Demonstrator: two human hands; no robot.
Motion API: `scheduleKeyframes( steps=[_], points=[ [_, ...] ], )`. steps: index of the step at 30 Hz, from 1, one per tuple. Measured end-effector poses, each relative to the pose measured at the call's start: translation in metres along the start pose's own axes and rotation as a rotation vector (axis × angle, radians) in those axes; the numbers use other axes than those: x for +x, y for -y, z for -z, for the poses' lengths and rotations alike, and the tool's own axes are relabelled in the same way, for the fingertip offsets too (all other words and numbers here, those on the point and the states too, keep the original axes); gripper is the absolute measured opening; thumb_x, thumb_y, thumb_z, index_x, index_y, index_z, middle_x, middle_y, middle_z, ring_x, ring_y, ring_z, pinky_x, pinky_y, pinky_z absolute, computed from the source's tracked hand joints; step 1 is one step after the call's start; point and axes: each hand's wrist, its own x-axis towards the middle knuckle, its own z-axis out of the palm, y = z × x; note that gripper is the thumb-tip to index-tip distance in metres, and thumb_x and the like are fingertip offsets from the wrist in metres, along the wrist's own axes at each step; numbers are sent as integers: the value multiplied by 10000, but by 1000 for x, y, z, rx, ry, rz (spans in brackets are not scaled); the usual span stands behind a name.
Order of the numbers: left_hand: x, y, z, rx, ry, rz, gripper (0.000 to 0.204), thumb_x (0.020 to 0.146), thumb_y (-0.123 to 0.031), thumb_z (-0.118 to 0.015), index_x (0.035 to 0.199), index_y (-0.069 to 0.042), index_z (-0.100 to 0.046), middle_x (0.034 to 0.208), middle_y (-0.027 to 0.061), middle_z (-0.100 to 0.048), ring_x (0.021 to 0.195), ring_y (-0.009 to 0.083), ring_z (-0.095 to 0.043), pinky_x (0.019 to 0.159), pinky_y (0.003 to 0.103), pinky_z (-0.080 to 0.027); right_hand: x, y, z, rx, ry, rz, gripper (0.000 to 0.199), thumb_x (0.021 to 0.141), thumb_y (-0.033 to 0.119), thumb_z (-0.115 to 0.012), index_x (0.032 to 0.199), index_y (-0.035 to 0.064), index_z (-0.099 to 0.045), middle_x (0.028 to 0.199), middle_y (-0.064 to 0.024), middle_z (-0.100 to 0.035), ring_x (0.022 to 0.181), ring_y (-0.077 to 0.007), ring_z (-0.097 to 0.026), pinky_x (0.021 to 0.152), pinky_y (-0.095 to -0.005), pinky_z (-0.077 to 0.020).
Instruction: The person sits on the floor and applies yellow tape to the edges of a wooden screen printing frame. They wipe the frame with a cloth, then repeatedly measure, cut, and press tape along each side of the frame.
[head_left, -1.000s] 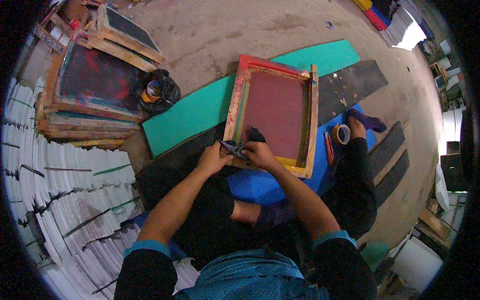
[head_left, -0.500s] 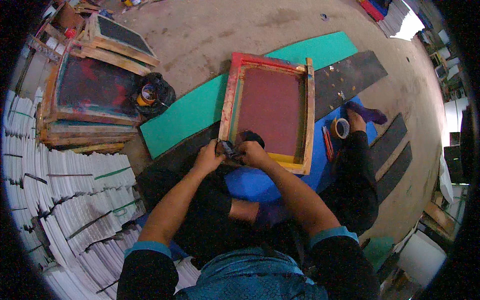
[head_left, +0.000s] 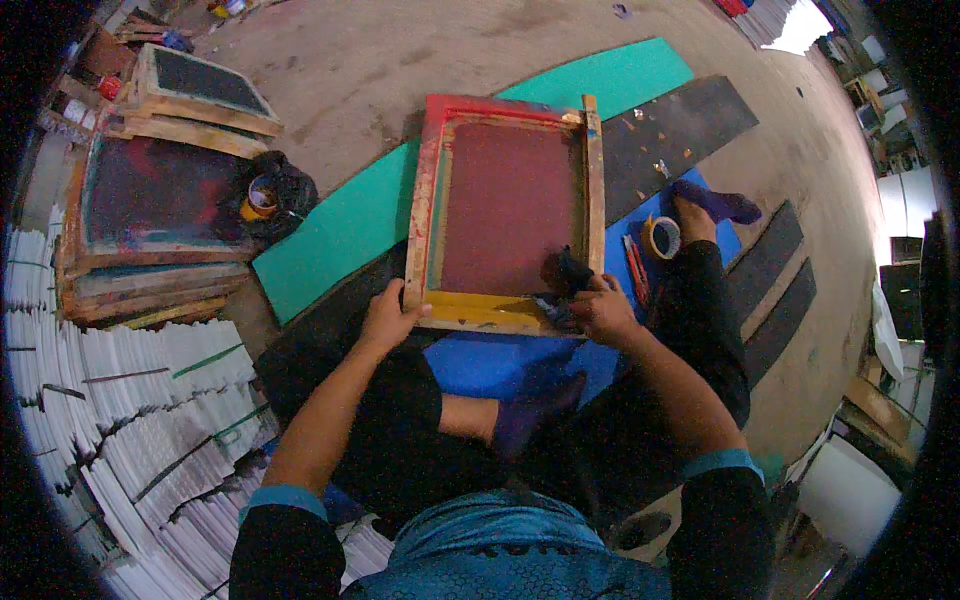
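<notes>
While left hand [head_left: 385, 318] steadies screen frame [head_left: 507, 212], right hand [head_left: 603, 308] grips dark rag [head_left: 567, 274].

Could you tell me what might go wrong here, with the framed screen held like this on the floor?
The left hand steadies only one corner of the wooden screen frame, so it may shift as the right hand presses the dark rag at the opposite corner. The rag could smear ink over the red mesh. The tape roll lies close enough to be knocked.
</notes>
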Motion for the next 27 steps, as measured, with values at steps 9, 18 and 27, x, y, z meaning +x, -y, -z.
scheduleKeyframes(
  steps=[9, 18, 27],
  points=[
    [7, 16, -4, -44, 34, -36, 611, 817, -406, -801, 1192, -9, -528, 1012, 286, -688, 986, 473, -664, 823, 518, -538, 2, 0, -23, 85, -11, 35, 345, 639, 180, -735, 983, 197, -720, 941, 17, -634, 1053, -291, -533, 1007, -482, -376],
    [5, -7, 10, -63, 41, -66, 485, 860, -364, -760, 1091, -19, -509, 927, 274, -675, 907, 485, -657, 734, 540, -521, 75, 78, -51, 190, -90, 26, 230, 752, 213, -716, 977, 167, -719, 971, -6, -638, 1029, -286, -531, 881, -444, -433],
    [14, 13, 1, -39, 7, -101, 290, 934, -219, -648, 1091, -29, -495, 926, 298, -662, 933, 522, -620, 736, 586, -489, 167, 178, -36, 335, -36, 50, 197, 779, 222, -712, 968, 165, -718, 1005, -24, -653, 1022, -299, -553, 880, -459, -445]
  ],
)
